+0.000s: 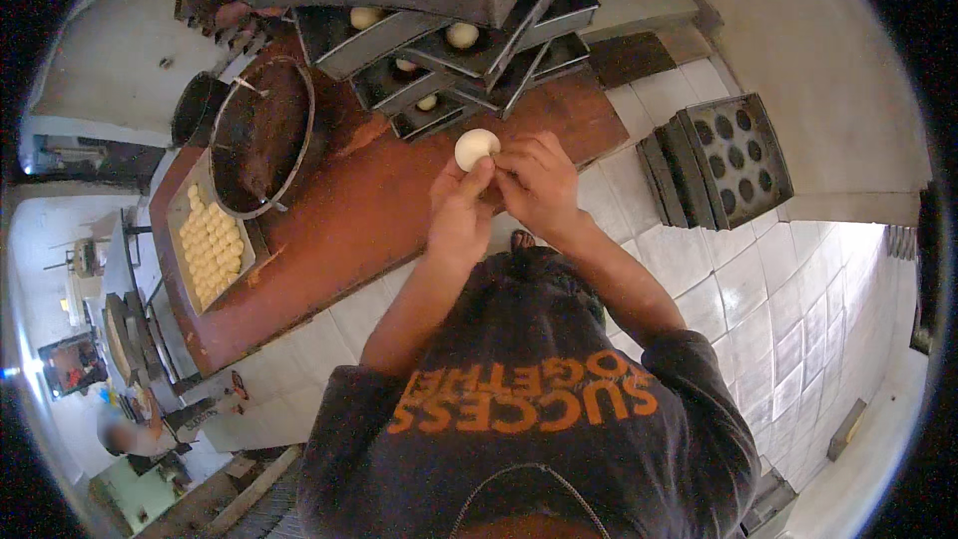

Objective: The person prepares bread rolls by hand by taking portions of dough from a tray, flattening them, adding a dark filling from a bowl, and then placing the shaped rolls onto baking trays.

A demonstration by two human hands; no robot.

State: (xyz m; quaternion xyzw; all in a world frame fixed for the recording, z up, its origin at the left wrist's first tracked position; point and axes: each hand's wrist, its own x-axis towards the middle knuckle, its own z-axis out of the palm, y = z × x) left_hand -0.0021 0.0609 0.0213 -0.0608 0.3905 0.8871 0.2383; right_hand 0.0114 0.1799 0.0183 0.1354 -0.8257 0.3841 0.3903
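Dough ball point(473, 151) — smooth, pale, rounded — pinched by hands, left point(460, 208) and right point(540, 180), near flat red-brown tabletop point(344, 250).

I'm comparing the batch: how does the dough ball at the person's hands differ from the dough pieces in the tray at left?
The dough ball is held up in the left hand, the right hand at its side; the dough pieces lie in the tray.
The dough ball is single; the dough pieces are packed close together.
The dough ball looks whiter, the dough pieces yellower.
Both are pale and rounded.
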